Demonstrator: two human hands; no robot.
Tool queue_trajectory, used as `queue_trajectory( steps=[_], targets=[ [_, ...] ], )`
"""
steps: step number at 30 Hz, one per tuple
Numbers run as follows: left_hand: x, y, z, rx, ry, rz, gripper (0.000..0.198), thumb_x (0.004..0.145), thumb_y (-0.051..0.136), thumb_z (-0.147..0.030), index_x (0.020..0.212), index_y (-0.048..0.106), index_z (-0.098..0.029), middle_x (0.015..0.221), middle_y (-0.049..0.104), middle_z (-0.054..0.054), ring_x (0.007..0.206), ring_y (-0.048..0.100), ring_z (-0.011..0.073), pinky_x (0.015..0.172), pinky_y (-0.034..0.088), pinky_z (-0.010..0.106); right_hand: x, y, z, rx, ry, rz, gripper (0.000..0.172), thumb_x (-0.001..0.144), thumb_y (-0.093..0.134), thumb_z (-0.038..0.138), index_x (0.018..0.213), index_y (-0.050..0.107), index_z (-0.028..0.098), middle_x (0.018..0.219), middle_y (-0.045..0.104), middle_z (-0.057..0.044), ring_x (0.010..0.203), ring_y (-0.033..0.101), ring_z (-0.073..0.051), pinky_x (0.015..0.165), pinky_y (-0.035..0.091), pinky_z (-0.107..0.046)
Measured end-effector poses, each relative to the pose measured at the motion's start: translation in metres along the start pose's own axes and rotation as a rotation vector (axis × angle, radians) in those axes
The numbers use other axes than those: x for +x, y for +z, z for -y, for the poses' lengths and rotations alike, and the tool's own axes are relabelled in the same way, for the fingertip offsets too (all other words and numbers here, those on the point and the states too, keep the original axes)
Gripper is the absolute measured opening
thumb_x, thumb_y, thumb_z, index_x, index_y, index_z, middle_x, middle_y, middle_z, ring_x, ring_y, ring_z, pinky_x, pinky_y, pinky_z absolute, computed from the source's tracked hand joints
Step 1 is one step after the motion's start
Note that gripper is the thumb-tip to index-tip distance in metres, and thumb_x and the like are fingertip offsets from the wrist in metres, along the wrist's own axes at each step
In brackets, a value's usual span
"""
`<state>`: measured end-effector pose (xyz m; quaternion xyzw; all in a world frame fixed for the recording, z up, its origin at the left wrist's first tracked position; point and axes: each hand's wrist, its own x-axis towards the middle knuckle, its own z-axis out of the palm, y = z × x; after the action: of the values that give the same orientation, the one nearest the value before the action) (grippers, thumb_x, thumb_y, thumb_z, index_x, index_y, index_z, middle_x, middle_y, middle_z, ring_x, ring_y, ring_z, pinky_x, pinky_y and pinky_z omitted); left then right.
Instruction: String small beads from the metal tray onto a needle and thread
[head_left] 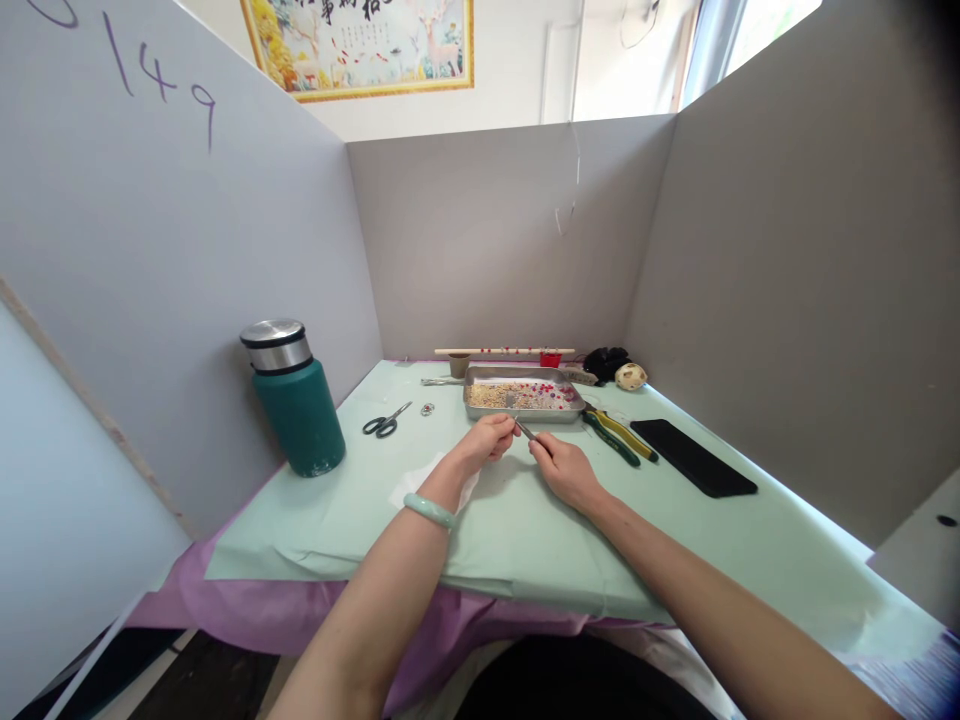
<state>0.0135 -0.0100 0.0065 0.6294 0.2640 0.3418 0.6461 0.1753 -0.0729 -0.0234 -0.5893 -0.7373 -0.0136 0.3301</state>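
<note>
Metal tray [471, 396] of small beads sits far-centre on the surface [525, 540].

Just in front of the tray: both hands meet over a thin metal tool [525, 430].
- Left hand [487, 440]: fingertips pinched together at the tool's upper end. Pale green bangle [430, 510] on the wrist.
- Right hand [566, 470]: fingers closed on the tool's lower end.

Left of the tray: scissors [386, 422], then further out a green flask [296, 405], upright.

Right of the tray: pliers [619, 437] touching its corner. Black phone [694, 457] lies beyond them.

Behind the tray: a thin stick [502, 351] along the partition.
</note>
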Motion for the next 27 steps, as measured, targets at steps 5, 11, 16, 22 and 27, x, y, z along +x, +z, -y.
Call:
queue_trajectory(
  steps=[5,11,16,22,27],
  targets=[
    [-0.002,-0.004,-0.001,-0.012,-0.041,0.019,0.022,0.084,0.049,-0.032,0.070,0.047,-0.016,0.045,0.023,-0.010,0.036,0.014,0.0033,0.036,0.008,0.018,-0.001,-0.002,0.000,-0.094,-0.045,-0.024,0.024,0.092,0.046,0.035,0.088,0.059,0.015,0.074,0.060,0.001,0.062,0.056,-0.009,0.061,0.048,-0.026],
    [-0.008,-0.008,-0.006,-0.053,-0.095,0.085,0.023,0.084,0.049,-0.031,0.068,0.045,-0.016,0.046,0.019,-0.010,0.037,0.013,0.0036,0.037,0.008,0.018,-0.002,-0.005,-0.001,-0.188,-0.137,-0.068,0.022,0.091,0.048,0.033,0.085,0.059,0.015,0.077,0.059,0.000,0.068,0.056,-0.011,0.066,0.047,-0.029],
    [-0.012,-0.010,-0.010,-0.085,-0.139,0.138,0.022,0.084,0.047,-0.029,0.067,0.043,-0.016,0.046,0.016,-0.010,0.037,0.013,0.0041,0.036,0.011,0.017,-0.001,-0.007,-0.003,-0.245,-0.189,-0.092,0.021,0.090,0.050,0.032,0.085,0.059,0.014,0.079,0.059,0.000,0.074,0.057,-0.013,0.070,0.048,-0.031],
    [-0.012,-0.012,-0.011,-0.096,-0.174,0.170,0.020,0.084,0.045,-0.027,0.067,0.043,-0.016,0.045,0.016,-0.009,0.037,0.012,0.0047,0.036,0.012,0.018,-0.002,-0.008,-0.005,-0.242,-0.199,-0.093,0.021,0.090,0.050,0.032,0.085,0.059,0.014,0.081,0.060,-0.001,0.076,0.058,-0.013,0.070,0.048,-0.032],
    [-0.011,-0.010,-0.010,-0.078,-0.183,0.179,0.021,0.084,0.045,-0.026,0.067,0.044,-0.016,0.046,0.020,-0.009,0.037,0.013,0.0042,0.035,0.011,0.018,-0.002,-0.007,-0.008,-0.160,-0.192,-0.043,0.022,0.091,0.048,0.032,0.085,0.059,0.015,0.078,0.060,0.000,0.070,0.057,-0.012,0.067,0.048,-0.029]
  ],
)
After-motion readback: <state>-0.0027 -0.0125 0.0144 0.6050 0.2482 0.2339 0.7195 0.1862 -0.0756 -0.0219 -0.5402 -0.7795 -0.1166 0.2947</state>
